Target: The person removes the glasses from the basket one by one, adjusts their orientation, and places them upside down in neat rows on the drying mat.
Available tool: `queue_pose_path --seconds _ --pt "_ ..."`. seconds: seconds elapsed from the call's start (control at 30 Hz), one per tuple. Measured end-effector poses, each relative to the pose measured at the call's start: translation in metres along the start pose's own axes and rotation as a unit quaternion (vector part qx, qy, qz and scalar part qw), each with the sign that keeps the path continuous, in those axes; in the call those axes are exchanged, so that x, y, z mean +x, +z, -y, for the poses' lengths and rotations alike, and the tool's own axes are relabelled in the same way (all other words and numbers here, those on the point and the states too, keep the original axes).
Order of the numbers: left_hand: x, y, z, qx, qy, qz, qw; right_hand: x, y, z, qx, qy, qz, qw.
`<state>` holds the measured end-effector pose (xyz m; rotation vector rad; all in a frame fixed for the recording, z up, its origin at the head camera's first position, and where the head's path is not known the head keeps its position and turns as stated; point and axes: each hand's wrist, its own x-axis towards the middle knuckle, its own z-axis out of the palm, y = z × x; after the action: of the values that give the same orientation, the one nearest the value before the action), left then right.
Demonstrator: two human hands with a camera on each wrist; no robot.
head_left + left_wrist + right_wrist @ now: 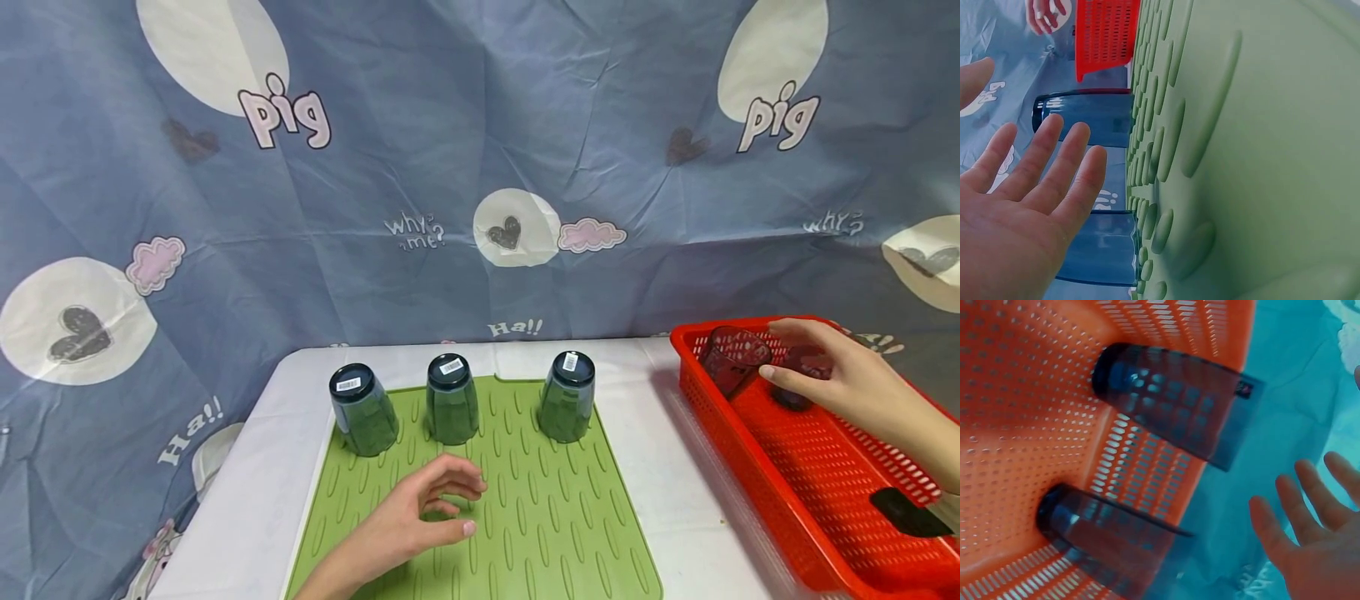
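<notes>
In the head view my left hand [420,521] hovers over a green mat [540,533], fingers loosely bent and thumb apart, holding nothing. Three dark-tinted drinking glasses stand upside down along the mat's far part: a left one [367,421], a middle one [452,410] and a right one [567,408]. My right hand [862,387] reaches over a red basket [802,467] and also holds nothing. Two more glasses stand mouth-up in its far end, a nearer-left glass [729,358] and another glass [810,360] partly behind my hand. The right wrist view shows spread fingers [1307,506] apart from both rims.
Under the mat and basket lies a white tabletop [645,467]. Behind it hangs a blue printed cloth [420,183]. The basket's raised rim separates its glasses from the mat. A small black object [911,510] shows low inside the basket's right side.
</notes>
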<state>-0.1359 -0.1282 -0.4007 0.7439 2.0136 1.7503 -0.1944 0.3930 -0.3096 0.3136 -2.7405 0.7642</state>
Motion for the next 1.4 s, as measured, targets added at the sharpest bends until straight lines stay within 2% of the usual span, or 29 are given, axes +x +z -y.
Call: queue_pose_path --seconds 0.1,0.33,0.67,0.83,1.2,1.4 --pt "0.0 0.0 0.001 0.003 0.004 0.001 1.0 0.005 0.002 -0.01 0.009 0.013 0.017 0.9997" --pt "0.0 0.001 0.001 -0.004 -0.009 0.005 0.9999 0.011 0.009 -0.02 0.003 0.082 0.066 0.9944" --pt "-0.001 0.002 0.001 0.003 -0.004 0.006 1.0 0.022 0.012 -0.031 0.057 0.112 0.116 0.9852" --pt "0.0 0.002 0.001 0.007 0.0 0.005 1.0 0.027 0.018 -0.036 0.056 0.112 0.123 0.9845" --pt "-0.001 0.004 0.002 -0.007 -0.021 0.009 0.9997 0.028 0.029 -0.041 0.058 0.137 0.127 0.9807" --pt "0.0 0.003 0.001 -0.011 -0.033 0.013 0.9993 0.03 0.037 -0.043 0.096 0.144 0.121 0.9775"
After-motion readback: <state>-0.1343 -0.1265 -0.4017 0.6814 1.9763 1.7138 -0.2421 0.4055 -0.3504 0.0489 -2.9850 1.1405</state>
